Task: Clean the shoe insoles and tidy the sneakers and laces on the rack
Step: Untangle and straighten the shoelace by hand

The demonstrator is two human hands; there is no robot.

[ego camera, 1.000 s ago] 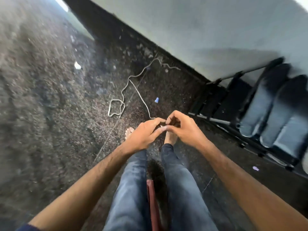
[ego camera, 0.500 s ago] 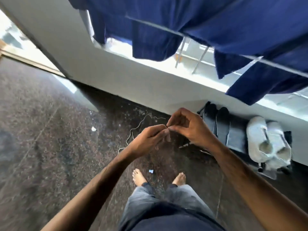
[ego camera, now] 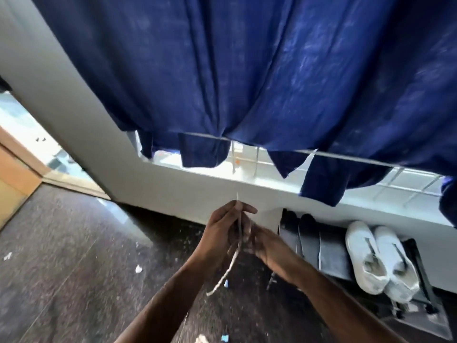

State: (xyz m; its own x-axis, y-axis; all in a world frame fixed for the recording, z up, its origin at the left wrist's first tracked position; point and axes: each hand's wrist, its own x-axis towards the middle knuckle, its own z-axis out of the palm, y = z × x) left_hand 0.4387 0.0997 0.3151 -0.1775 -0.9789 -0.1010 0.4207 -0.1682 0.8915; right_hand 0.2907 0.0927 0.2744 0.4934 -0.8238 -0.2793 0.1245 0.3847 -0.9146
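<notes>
Left hand [ego camera: 222, 233] pinches the white lace [ego camera: 233, 258] upright, right hand [ego camera: 265, 246] blurred beside it, grip unclear, sneakers [ego camera: 378, 261] far right on the rack [ego camera: 420, 273].

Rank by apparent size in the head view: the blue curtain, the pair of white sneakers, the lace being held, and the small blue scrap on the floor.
1. blue curtain, though it hangs nearest the camera
2. pair of white sneakers
3. lace, thin, held in the left hand
4. small blue scrap
</notes>
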